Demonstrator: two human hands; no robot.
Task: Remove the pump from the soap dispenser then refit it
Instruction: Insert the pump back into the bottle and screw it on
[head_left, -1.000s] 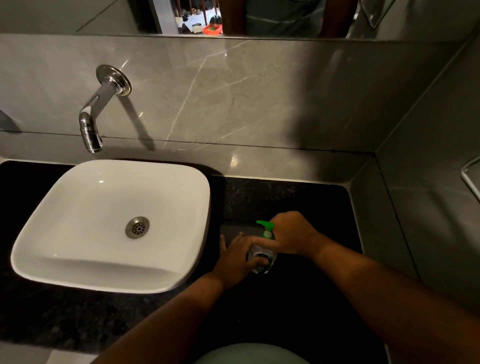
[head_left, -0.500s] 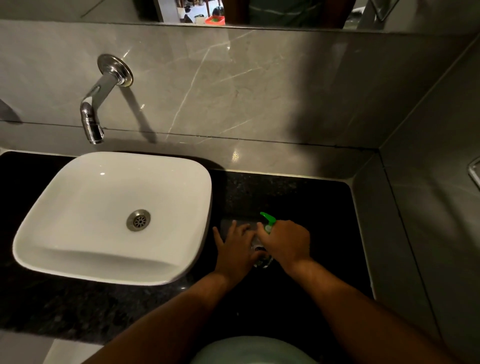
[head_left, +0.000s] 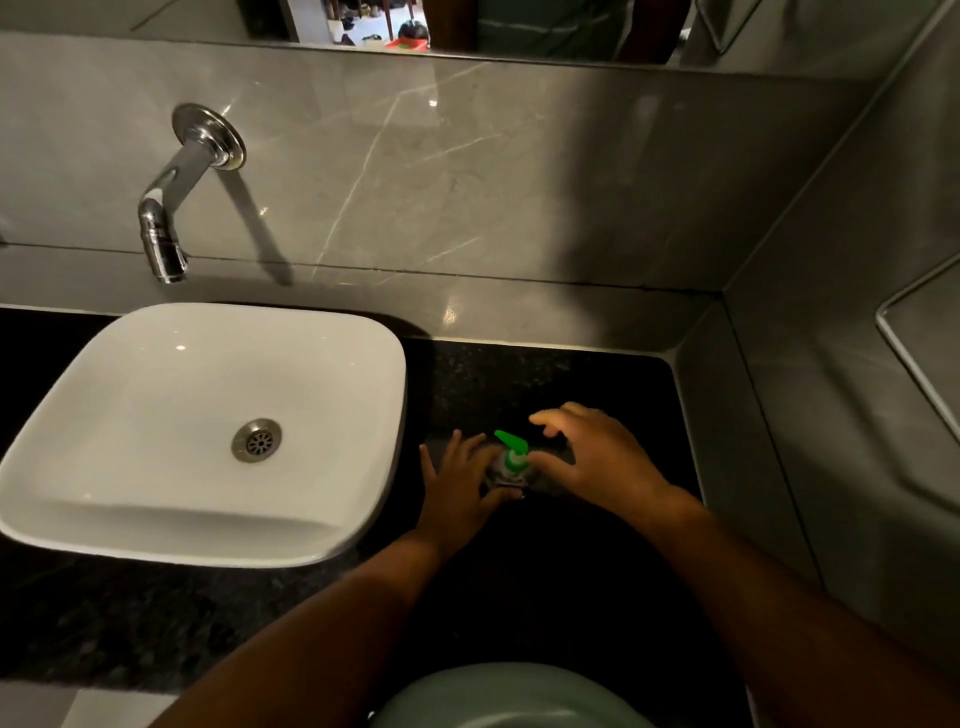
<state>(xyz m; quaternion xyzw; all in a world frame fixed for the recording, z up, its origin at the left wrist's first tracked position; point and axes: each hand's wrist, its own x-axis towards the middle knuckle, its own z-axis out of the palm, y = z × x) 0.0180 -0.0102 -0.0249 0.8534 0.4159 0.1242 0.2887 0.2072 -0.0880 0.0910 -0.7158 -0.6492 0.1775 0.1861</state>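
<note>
A small clear soap dispenser bottle (head_left: 505, 475) stands on the black granite counter (head_left: 571, 374), right of the basin. Its green pump (head_left: 511, 446) sits on top, nozzle pointing up-left. My left hand (head_left: 460, 486) wraps the bottle's left side and steadies it. My right hand (head_left: 587, 454) hovers just right of the pump with fingers spread; the thumb and fingertips lie close to the pump collar, and I cannot tell whether they touch it. Most of the bottle is hidden by my hands.
A white vessel basin (head_left: 130, 525) takes up the counter's left half, with a chrome wall spout (head_left: 163, 228) above it. Grey marble walls close in behind and on the right. A metal rail (head_left: 914, 364) is fixed to the right wall.
My right hand has come off the pump top and opened, uncovering the green pump. The left hand stays on the bottle. The view has shifted slightly.
</note>
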